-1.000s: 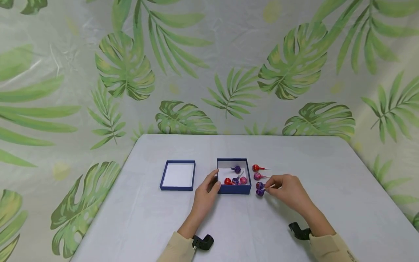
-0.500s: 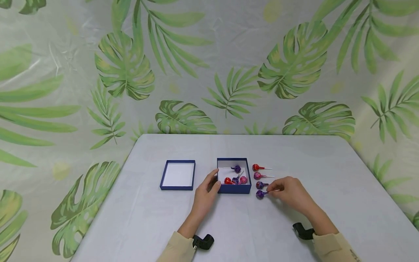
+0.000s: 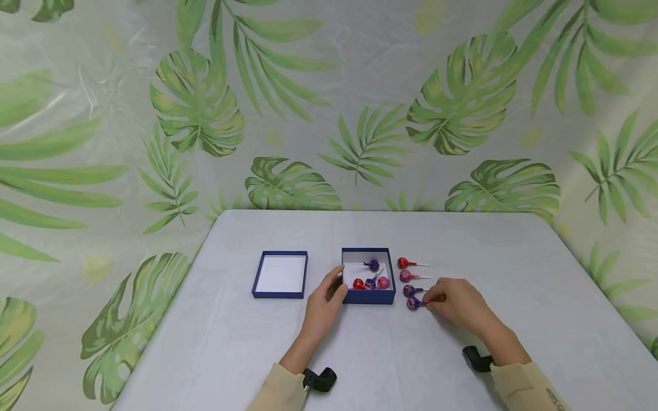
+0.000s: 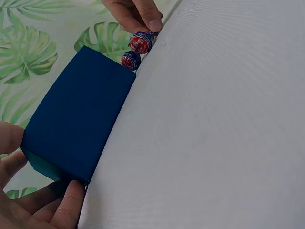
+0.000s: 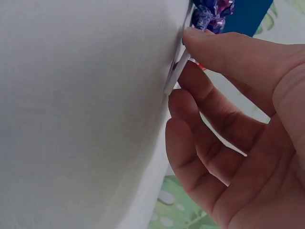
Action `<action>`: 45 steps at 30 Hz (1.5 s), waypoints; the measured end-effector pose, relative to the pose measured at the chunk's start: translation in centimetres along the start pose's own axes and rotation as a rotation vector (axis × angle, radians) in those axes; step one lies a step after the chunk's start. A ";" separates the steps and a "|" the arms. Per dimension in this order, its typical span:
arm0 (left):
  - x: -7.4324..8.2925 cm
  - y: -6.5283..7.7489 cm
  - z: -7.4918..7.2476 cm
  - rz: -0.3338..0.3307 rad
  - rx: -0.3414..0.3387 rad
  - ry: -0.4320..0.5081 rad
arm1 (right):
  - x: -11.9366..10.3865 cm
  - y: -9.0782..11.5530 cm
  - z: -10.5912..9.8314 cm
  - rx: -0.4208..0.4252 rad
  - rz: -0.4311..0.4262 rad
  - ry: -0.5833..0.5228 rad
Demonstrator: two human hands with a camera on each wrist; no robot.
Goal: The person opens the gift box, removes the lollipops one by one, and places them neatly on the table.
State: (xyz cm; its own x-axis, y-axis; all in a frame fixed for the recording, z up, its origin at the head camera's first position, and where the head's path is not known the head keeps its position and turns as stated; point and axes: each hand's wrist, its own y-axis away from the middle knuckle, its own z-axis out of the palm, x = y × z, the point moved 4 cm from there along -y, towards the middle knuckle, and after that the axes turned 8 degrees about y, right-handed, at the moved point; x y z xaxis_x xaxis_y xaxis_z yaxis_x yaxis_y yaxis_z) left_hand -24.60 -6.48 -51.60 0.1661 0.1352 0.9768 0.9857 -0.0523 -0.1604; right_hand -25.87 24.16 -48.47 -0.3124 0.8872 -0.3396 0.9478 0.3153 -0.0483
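Note:
My right hand pinches the stick of a purple-wrapped lollipop between thumb and forefinger, low over or on the white table. In the right wrist view the white stick pokes out below the thumb, and the other fingers curl loosely. Just behind lies another purple lollipop, then a pink lollipop and a red lollipop, forming a column. My left hand holds the left side of the open blue box, thumb at its front corner. Several lollipops lie inside the box.
A blue-edged box lid, white inside, lies left of the box. The white table ends at a leaf-patterned backdrop. Black cameras sit on both wrists.
My right hand has shifted slightly right and toward me, bringing its lollipop apart from the neighbouring purple one and turning its head. The left hand stays at the box.

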 end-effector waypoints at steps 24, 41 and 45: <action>0.0 -0.1 0.0 0.009 -0.002 -0.004 | -0.6 0.0 -0.1 -0.041 -0.037 0.081; -0.3 -0.1 0.0 -0.004 0.007 0.002 | -1.6 -0.2 -2.2 -0.059 0.003 0.166; -0.3 0.0 0.0 -0.010 0.011 0.005 | -2.0 -0.5 -2.8 -0.025 0.001 0.160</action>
State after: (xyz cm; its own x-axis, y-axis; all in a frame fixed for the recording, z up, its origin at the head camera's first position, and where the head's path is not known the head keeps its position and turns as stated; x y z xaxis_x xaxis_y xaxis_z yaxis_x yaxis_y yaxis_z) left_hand -24.64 -6.52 -51.91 0.1564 0.1307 0.9790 0.9875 -0.0399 -0.1524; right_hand -25.85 23.17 -45.09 -0.3196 0.9291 -0.1860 0.9468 0.3209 -0.0240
